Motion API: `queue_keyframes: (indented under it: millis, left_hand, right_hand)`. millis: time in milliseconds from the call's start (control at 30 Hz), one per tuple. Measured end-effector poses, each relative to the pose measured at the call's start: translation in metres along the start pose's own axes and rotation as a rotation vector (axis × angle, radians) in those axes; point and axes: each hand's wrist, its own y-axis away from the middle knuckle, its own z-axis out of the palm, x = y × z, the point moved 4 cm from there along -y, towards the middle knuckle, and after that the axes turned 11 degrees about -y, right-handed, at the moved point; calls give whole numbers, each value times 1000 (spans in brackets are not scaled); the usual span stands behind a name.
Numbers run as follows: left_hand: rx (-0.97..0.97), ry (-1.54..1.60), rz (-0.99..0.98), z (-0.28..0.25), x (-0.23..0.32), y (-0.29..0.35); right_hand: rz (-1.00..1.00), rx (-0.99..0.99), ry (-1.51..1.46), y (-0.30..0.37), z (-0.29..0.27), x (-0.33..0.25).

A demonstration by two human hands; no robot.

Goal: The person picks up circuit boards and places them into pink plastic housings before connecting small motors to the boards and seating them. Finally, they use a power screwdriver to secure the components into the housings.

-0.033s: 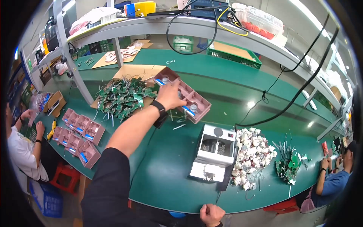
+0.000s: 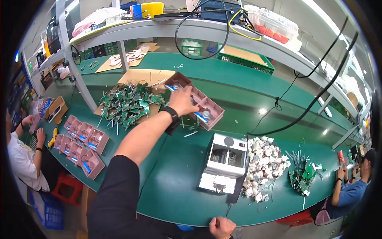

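Note:
My left hand (image 2: 183,101) reaches out over the far side of the green bench. Its fingers grip a row of pink plastic boxes (image 2: 211,108) joined together; the compartments hold round clear parts and blue-and-white strips. A dark watch sits on this wrist. At the bench's near edge, my right hand (image 2: 222,228) is curled into a fist, with nothing seen in it. Beside the held boxes lies a heap of green circuit boards (image 2: 129,104) with wires, on cardboard. More pink boxes (image 2: 83,137) stand in two rows to the left.
A white-and-black machine (image 2: 223,163) stands right of centre, next to a pile of white wired parts (image 2: 262,169). Further right lie more circuit boards (image 2: 302,175). Black cables (image 2: 304,119) hang from the overhead shelf (image 2: 159,26). Other people sit at both ends.
My left hand and the pink boxes have shifted slightly to the right. My right fist stays at the bench edge.

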Motion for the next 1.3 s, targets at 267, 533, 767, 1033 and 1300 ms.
queue_keyframes:
  millis: [267,533,767,1033,1300]
  left_hand:
    - [-225,-76,-106,102,43,-64]
    - [-299,-156,-122,129,75,-73]
    - [-148,-261,-117,113,85,-54]
    - [295,438,266,-46,65,128]
    - [358,-14,-278,-148,-145,360]
  right_hand:
    - [39,-59,84,-3,5,-5]
    - [45,-50,141,-2,2,-5]
    - [78,-69,111,4,3,-2]
    - [65,59,63,4,7,14]
    - [155,-33,-114,6,8,15]
